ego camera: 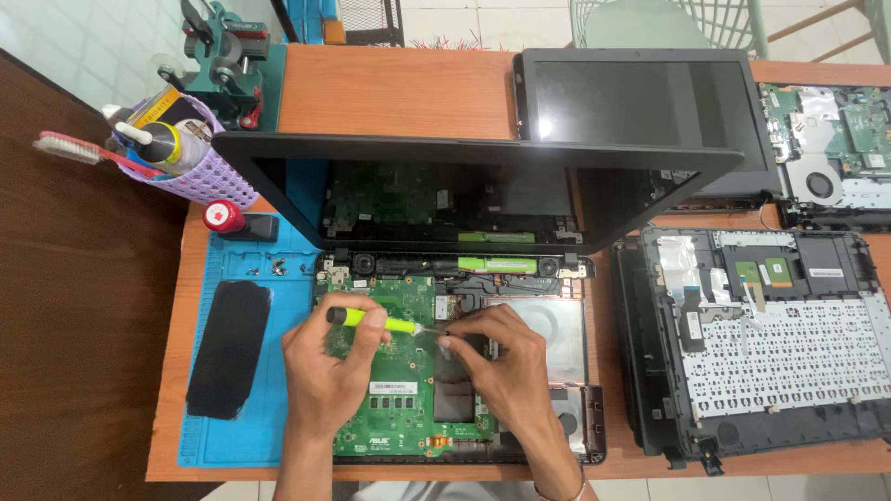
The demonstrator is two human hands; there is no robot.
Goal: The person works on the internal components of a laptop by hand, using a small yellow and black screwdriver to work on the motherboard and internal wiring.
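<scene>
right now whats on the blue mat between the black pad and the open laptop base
In the head view, only bare blue mat separates the black pad from the open laptop base; a few small screws lie farther up.

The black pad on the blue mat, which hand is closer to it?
Left. The left hand is just right of the black pad, holding a green screwdriver. The right hand is farther right.

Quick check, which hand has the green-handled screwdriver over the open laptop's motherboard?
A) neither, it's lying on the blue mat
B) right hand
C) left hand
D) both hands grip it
C: the left hand grips the green-handled screwdriver, its tip aimed across the motherboard toward the right hand, whose fingers rest at the spot near the tip rather than on the handle.
</scene>
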